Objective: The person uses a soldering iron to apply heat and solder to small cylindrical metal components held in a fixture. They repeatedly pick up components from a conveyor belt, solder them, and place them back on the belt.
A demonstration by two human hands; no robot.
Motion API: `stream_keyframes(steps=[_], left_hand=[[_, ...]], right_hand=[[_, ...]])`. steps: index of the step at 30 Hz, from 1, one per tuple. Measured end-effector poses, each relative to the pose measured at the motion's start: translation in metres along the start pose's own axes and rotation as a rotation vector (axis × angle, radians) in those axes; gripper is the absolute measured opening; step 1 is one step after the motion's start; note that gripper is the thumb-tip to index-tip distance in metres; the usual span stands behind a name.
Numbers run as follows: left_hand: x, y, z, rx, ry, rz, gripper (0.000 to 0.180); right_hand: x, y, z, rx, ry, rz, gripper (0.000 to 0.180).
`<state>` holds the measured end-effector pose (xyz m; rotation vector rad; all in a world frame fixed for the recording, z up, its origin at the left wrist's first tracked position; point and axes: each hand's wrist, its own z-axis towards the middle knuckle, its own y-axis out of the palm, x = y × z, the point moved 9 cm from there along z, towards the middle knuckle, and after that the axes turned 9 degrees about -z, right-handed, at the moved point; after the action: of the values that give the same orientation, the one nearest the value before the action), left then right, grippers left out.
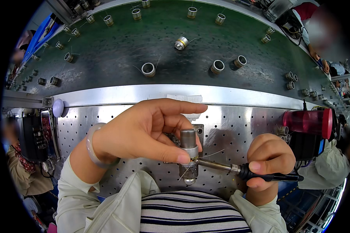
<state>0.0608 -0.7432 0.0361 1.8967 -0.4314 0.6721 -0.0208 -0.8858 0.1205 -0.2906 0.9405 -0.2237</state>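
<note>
My left hand [140, 132] is closed around a silver metal ring [190, 152], its thumb pressed to the side and its index finger stretched out above. The ring sits on a dark metal post [188, 138] with a rounded shiny lower end. In my right hand [272, 155] is a soldering iron [217, 166] with a black handle, gripped between thumb and fingers. Its barrel points left, and the tip meets the ring beside my left thumb. A thin wire [214, 155] sticks out to the right from the ring, and another strand hangs below. My left fingers partly hide a metal block [199, 132].
A perforated metal worktop [128, 174] lies under my hands. Beyond a metal rail [124, 93], a green conveyor belt [105, 46] carries several wired metal rings [148, 69]. At the right stands a red transparent cylinder [309, 122]; a black device [33, 136] is at the left. Other people sit at both sides.
</note>
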Motion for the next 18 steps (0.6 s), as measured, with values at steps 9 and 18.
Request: stream_keyframes(steps=[9, 18], left_hand=[[-0.0009, -0.0004, -0.0006, 0.026, 0.006, -0.012, 0.078], [-0.0010, -0.0010, -0.0007, 0.036, 0.018, 0.006, 0.076]], right_hand=[[0.0061, -0.0042, -0.0016, 0.037, 0.004, 0.058, 0.030], [0.0040, -0.0014, -0.0010, -0.004, 0.020, 0.007, 0.030]])
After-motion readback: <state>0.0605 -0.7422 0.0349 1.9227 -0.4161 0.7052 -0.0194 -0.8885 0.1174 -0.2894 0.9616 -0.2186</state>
